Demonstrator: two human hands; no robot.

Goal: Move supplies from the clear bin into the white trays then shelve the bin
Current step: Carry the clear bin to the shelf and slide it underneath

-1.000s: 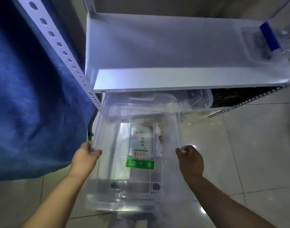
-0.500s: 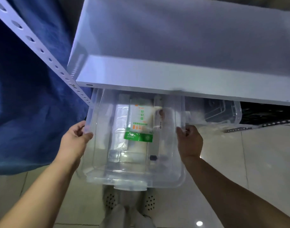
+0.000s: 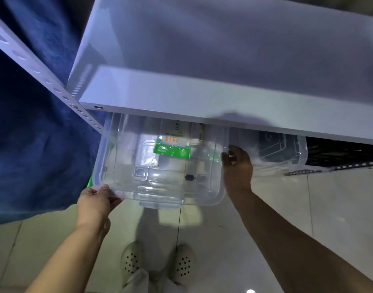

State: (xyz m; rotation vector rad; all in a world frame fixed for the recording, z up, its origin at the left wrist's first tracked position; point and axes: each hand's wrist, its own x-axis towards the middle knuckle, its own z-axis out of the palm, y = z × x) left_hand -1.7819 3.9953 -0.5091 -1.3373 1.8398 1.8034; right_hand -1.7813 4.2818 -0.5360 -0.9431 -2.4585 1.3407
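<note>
The clear bin (image 3: 109, 166) sits about halfway under a white shelf board (image 3: 181, 102), its far half hidden below it. Inside lie a green-and-white packet (image 3: 173, 148), a clear plastic bag (image 3: 146, 151) and a small black part (image 3: 188, 177). My left hand (image 3: 94, 205) holds the bin's near left corner rim. My right hand (image 3: 237, 166) rests against the bin's right rim, fingers curled at its edge. No white trays are in view.
A perforated white upright (image 3: 44, 77) of the rack runs diagonally at the left, with blue cloth (image 3: 22, 134) behind it. A second clear bin (image 3: 287, 153) sits under the shelf to the right. My two shoes (image 3: 158, 261) stand on the tiled floor below.
The bin has slid farther in under the shelf board. My left hand shifted from the bin's left side to its near left corner; my right hand stayed on the right rim.
</note>
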